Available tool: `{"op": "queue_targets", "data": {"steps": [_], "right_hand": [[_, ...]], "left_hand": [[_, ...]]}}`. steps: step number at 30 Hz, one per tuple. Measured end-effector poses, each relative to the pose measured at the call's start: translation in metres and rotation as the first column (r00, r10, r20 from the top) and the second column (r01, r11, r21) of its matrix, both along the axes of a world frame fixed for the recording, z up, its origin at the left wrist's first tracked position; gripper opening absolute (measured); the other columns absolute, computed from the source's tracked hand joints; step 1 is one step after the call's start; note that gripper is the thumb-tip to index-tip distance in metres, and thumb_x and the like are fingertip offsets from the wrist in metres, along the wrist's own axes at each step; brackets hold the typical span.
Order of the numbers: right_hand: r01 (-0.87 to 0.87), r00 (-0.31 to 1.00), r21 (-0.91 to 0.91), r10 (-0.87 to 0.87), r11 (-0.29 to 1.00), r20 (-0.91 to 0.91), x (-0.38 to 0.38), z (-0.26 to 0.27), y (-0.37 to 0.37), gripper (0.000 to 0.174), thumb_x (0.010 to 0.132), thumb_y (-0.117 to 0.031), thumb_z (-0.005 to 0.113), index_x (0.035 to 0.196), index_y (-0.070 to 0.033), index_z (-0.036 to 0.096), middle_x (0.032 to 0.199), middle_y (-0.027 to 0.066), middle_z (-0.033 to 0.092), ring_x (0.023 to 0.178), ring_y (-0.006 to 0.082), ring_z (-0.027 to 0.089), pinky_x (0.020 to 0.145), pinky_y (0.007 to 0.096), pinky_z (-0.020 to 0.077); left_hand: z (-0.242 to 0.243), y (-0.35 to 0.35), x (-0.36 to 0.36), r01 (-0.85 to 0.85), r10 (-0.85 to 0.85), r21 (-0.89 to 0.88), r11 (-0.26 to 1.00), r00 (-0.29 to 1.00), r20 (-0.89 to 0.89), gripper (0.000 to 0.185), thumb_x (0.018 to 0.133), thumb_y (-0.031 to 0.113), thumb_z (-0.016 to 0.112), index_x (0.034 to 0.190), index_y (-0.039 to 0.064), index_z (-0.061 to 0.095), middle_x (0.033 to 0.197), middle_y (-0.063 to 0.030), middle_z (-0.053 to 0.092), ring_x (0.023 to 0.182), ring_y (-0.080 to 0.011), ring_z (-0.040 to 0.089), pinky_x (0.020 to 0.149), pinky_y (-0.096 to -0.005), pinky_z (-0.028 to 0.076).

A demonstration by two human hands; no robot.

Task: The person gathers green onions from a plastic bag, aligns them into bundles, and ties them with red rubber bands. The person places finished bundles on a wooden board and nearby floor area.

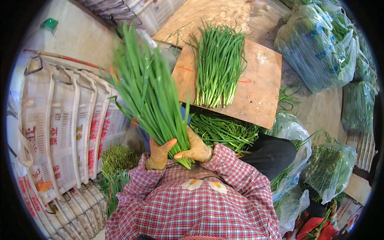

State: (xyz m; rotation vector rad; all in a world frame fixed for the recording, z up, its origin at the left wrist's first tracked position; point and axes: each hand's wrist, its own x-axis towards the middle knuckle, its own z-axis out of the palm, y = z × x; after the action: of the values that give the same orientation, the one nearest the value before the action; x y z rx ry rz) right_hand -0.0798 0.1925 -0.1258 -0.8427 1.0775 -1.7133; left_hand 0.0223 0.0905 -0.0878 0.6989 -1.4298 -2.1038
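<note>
A thick bunch of long flat green leaves, apparently garlic chives [153, 99], is held upright before my chest, its upper leaves blurred. My left hand [159, 153], in a yellowish glove with a bare thumb tip, grips the bunch low on its left side. My right hand [195, 147], gloved the same way, closes on the stalk ends from the right. Beyond, another layer of chives [220, 66] lies flat on a wooden board [262, 90], its pale stalk ends towards me. A red tie [245, 81] lies beside it. Under the board's near edge is a loose heap of chives [225, 129].
White plastic crates [63, 120] bearing writing are stacked at the left. Beside them stand upright bundles of greens [118, 162]. Plastic bags packed with greens [318, 51] stand at the upper right, with an open plastic bag [291, 156] by my knee. A person in red [315, 228] shows partly at the lower right.
</note>
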Motion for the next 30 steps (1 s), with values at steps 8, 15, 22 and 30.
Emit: {"op": "queue_targets", "data": {"steps": [8, 15, 22, 30], "right_hand": [[0.437, 0.892, 0.079, -0.42, 0.896, -0.167, -0.112, -0.003, 0.097, 0.083, 0.06, -0.021, 0.082, 0.128, -0.002, 0.037, 0.12, 0.0114, 0.05, 0.109, 0.0244, 0.05, 0.092, 0.0351, 0.0414], [0.829, -0.006, -0.133, -0.229, 0.543, -0.973, -0.174, -0.076, 0.131, 0.076, 0.059, -0.015, 0.082, 0.123, -0.004, 0.042, 0.114, 0.0062, 0.054, 0.106, 0.02, 0.051, 0.09, 0.0342, 0.0422], [0.643, 0.763, 0.087, -0.646, 0.761, 0.019, -0.18, -0.003, 0.09, 0.072, 0.063, -0.009, 0.078, 0.123, 0.001, 0.039, 0.114, 0.0102, 0.052, 0.103, 0.0203, 0.052, 0.088, 0.0329, 0.0445], [0.479, 0.806, 0.455, -0.582, 0.751, 0.111, -0.194, -0.025, -0.019, 0.085, 0.069, -0.021, 0.076, 0.132, 0.003, 0.025, 0.123, 0.0168, 0.046, 0.106, 0.0248, 0.051, 0.09, 0.0322, 0.0426]], "left_hand": [[0.002, 0.028, -0.164, 0.688, -0.689, -0.033, 0.725, 0.723, -0.055, 0.075, 0.06, 0.009, 0.081, 0.123, 0.003, 0.041, 0.114, -0.0081, 0.053, 0.104, -0.0195, 0.05, 0.09, -0.0335, 0.04], [-0.057, 0.082, -0.259, 0.774, -0.774, -0.042, 0.632, 0.633, 0.014, 0.098, 0.06, 0.011, 0.081, 0.138, 0.007, 0.021, 0.136, -0.0082, 0.032, 0.123, -0.0194, 0.03, 0.103, -0.0334, 0.025], [0.022, 0.048, -0.281, 0.669, -0.635, 0.079, 0.739, 0.732, -0.247, 0.103, 0.062, 0.006, 0.079, 0.14, 0.007, 0.013, 0.131, -0.0066, 0.039, 0.118, -0.0171, 0.038, 0.1, -0.0306, 0.031], [-0.045, -0.056, -0.291, 0.367, -0.345, -0.133, 0.921, 0.924, 0.165, 0.094, 0.064, 0.002, 0.076, 0.135, -0.002, 0.013, 0.12, -0.0153, 0.048, 0.105, -0.0234, 0.05, 0.088, -0.0346, 0.043]]}}
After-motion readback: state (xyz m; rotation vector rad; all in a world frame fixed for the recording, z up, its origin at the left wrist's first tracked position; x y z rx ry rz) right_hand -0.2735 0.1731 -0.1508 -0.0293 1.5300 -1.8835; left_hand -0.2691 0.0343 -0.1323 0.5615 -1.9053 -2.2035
